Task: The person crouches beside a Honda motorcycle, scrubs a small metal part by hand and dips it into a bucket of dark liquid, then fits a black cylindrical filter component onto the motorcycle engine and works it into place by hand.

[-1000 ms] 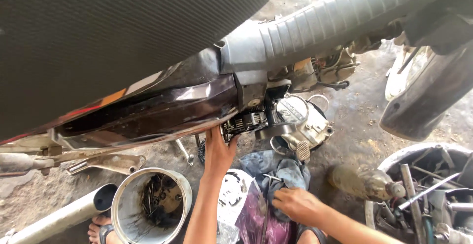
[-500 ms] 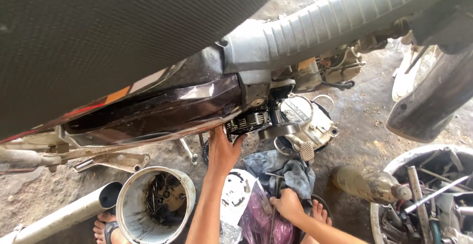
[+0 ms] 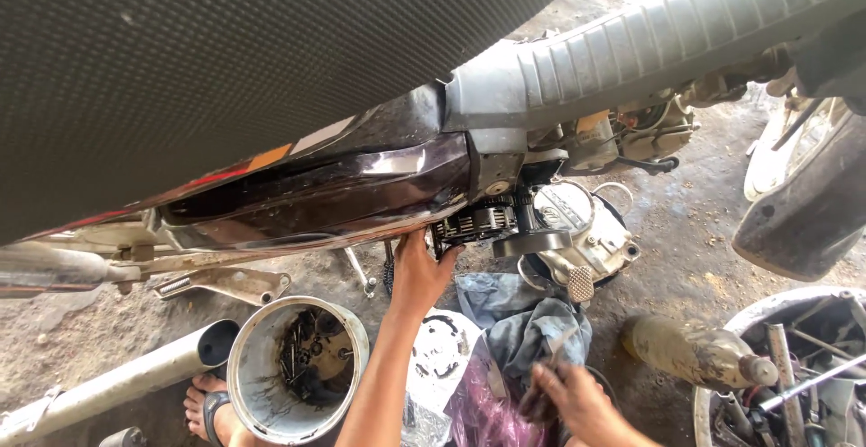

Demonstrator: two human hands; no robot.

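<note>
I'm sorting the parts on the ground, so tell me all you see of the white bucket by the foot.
The white bucket is round, plastic-looking and stained grey with grime. It stands upright and open on the dirt, holding dark, oily bolts and small metal parts. A sandalled foot lies at its left, and the left hand reaches past its right.

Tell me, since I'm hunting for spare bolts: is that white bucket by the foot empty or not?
Not empty. The white bucket stands upright, and dark bolts and small metal parts lie in a heap on its bottom.
</note>
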